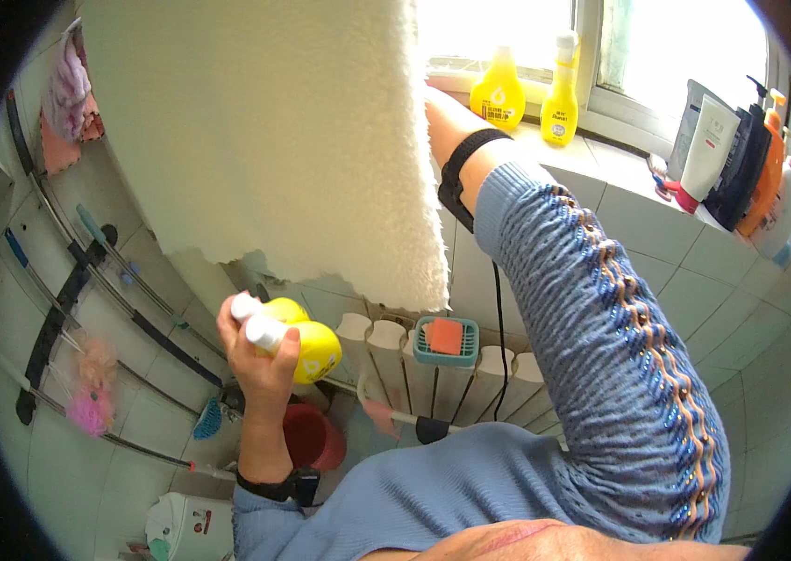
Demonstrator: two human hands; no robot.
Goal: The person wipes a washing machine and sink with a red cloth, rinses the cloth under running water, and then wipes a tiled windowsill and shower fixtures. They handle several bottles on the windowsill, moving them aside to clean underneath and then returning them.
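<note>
Two yellow plastic bottles with white caps (pixel 315 353) are gripped together in my left hand (pixel 255 372), to the left below the hanging cloth. My right forearm reaches up toward the windowsill, and the hand itself is hidden behind a cream, fluffy-edged cloth (pixel 262 140). This cloth hangs in front of me and covers much of the upper middle of the view. On the sill, right of my wrist, stand a wide yellow bottle (pixel 498 91) and a slimmer yellow bottle (pixel 560 98) with a pale top.
A white radiator (pixel 385 343) bears a teal soap dish (pixel 465 356) with orange soap (pixel 446 336). Tubes and pump bottles (pixel 763 168) crowd the sill's right end. Mop handles (pixel 136 319) lean at left, near a red bucket (pixel 315 438). A black cord (pixel 500 315) hangs down.
</note>
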